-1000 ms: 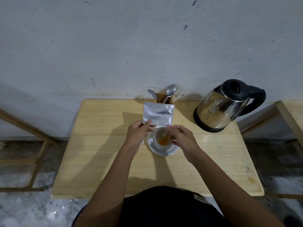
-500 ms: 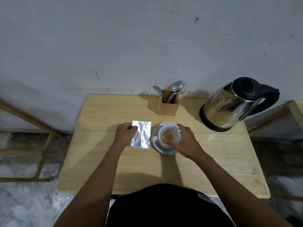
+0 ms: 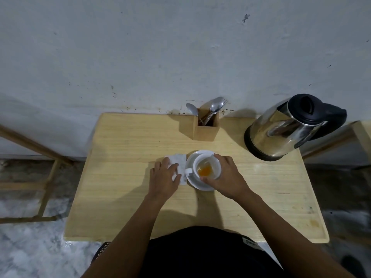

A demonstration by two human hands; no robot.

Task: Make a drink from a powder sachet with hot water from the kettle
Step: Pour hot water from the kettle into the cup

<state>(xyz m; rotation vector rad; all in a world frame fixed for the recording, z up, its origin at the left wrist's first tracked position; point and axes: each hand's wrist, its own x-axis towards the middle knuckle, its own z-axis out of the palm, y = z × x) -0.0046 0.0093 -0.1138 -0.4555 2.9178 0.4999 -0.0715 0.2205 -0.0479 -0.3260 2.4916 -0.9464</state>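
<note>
A white cup (image 3: pixel 214 163) with orange powder (image 3: pixel 205 170) in its bottom stands on a white saucer (image 3: pixel 193 180) at the middle of the wooden table (image 3: pixel 120 197). My right hand (image 3: pixel 225 178) wraps around the cup's right side and rim. The silver sachet (image 3: pixel 178 159) lies flat on the table just left of the saucer, and my left hand (image 3: pixel 164 177) rests flat on it. A steel kettle (image 3: pixel 281 131) with a black lid and handle stands at the back right.
A wooden holder (image 3: pixel 204 129) with spoons (image 3: pixel 215 106) stands at the table's back edge against the wall. Another wooden table's corner (image 3: pixel 363 133) shows at the far right. Wooden frame rails (image 3: pixel 48 189) stand on the floor to the left.
My left hand has brought the sachet down from above the cup and laid it flat left of the saucer. My right hand has moved from the sachet onto the cup.
</note>
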